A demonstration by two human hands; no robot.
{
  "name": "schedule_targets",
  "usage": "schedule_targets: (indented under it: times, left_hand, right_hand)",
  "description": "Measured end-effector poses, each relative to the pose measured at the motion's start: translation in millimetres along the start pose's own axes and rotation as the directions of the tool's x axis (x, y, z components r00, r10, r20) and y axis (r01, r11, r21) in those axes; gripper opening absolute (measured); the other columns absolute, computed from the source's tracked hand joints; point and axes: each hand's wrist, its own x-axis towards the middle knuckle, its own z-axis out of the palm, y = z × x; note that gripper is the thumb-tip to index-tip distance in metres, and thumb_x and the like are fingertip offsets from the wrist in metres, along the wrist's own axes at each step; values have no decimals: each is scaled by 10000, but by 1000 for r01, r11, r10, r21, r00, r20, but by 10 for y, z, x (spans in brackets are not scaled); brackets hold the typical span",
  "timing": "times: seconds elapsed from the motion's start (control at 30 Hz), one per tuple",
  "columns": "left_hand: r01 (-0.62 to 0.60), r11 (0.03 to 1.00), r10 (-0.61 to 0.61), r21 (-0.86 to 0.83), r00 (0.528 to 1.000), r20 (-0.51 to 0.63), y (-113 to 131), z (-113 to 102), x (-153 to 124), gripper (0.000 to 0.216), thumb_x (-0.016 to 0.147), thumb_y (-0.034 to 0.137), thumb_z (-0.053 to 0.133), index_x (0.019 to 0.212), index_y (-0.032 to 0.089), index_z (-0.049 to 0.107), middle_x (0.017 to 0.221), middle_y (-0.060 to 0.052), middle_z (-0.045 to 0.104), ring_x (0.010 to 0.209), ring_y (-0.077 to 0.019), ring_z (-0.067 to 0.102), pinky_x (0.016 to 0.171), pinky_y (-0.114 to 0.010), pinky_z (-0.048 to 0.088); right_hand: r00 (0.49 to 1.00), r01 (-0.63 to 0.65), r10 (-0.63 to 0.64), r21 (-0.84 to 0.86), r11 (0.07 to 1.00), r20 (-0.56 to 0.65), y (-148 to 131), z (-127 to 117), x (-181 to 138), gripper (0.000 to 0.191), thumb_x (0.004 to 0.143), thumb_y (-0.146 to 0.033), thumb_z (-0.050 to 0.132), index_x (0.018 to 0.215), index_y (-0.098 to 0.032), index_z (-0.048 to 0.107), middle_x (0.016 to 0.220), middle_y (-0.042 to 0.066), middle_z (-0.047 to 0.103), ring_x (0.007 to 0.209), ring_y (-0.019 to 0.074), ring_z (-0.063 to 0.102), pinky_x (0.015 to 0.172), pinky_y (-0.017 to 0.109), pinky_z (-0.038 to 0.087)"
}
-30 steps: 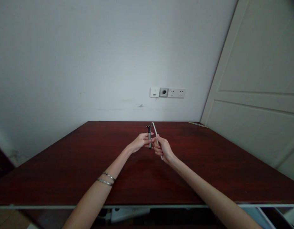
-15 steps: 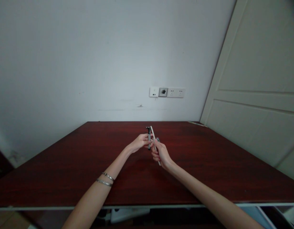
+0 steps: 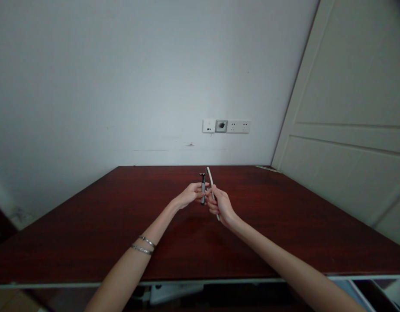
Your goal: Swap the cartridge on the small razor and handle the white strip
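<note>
Above the far middle of the table [image 3: 284, 225], the left hand [image 3: 189, 197] pinches a small dark tool [image 3: 203, 185] upright. It may be a razor, but it is too small to tell. Just beside it, the right hand [image 3: 221, 206] closes around a white stick [image 3: 209, 177] that runs nearly parallel to the tool, top leaning towards it.

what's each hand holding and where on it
Left hand pinches a slim dark tool by its lower half. Right hand holds a white stick around its middle, both ends showing.
</note>
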Motion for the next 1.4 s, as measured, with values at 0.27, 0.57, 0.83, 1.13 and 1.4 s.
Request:
schedule_targets:
  times: [0.27, 0.57, 0.83, 1.13, 1.4]
  left_hand:
    - [-36, 999, 38, 31, 999, -39, 23, 37, -7, 482, 617, 264, 743, 1038, 97, 581, 772, -62, 627, 676, -133, 570, 618, -246, 434]
    - [-88, 995, 88, 43, 996, -14, 14, 14, 4, 458, 648, 331, 720, 1021, 115, 564, 803, -70, 614, 688, -152, 585, 606, -266, 455]
    - [-73, 996, 73, 54, 997, 4, 0, -8, 1, 457, 661, 354, 714, 1011, 120, 537, 799, -84, 641, 658, -153, 608, 616, -275, 465]
    - [-82, 996, 83, 26, 996, -35, 20, -12, -1, 385, 671, 290, 705, 971, 117, 538, 819, -93, 649, 675, -163, 626, 617, -277, 476]
    - [-64, 997, 65, 40, 997, -43, 27, 30, -8, 381, 662, 302, 710, 959, 129, 548, 791, -73, 644, 654, -150, 618, 597, -257, 469]
  right_hand:
    - [999, -53, 53, -24, 998, -3, 101, 11, -58, 424, 680, -575, 591, 668, -183, 432, 391, -124, 263, 292, 0, 148, 297, 125, 84]
    - [1000, -17, 17, -16, 1000, -7, -30, 28, -15, 383, 722, -536, 574, 677, -182, 435, 401, -119, 263, 307, 4, 150, 304, 129, 81]
    - [999, -12, 11, -8, 1000, -44, 100, -35, -78, 434, 658, -579, 609, 671, -187, 425, 401, -131, 256, 305, -2, 143, 299, 123, 85]
    - [996, -67, 66, -18, 998, -58, 209, -41, -121, 452, 640, -598, 609, 673, -195, 407, 392, -135, 254, 298, 1, 143, 296, 124, 79]
    - [999, 24, -22, 23, 999, -48, -2, 18, -5, 431, 657, -567, 615, 671, -192, 403, 394, -132, 251, 302, -2, 144, 303, 123, 73]
